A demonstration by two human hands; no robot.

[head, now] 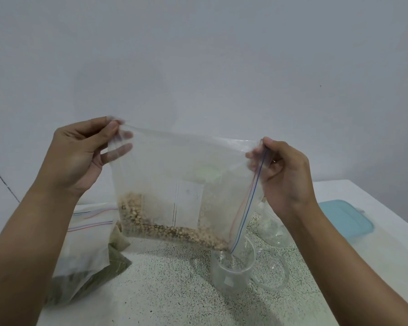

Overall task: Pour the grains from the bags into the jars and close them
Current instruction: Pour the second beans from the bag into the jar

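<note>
Head view: clear zip-seal plastic bag of tan grains (174,191) is pinched at opposite corners by left hand (80,151) and right hand (285,170), tilted over clear glass jar (231,269).

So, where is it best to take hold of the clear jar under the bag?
Grip its lower side wall from the near side. The clear jar stands upright, a corner of the zip bag hangs over its mouth, and another glass piece sits close on its right.
</note>
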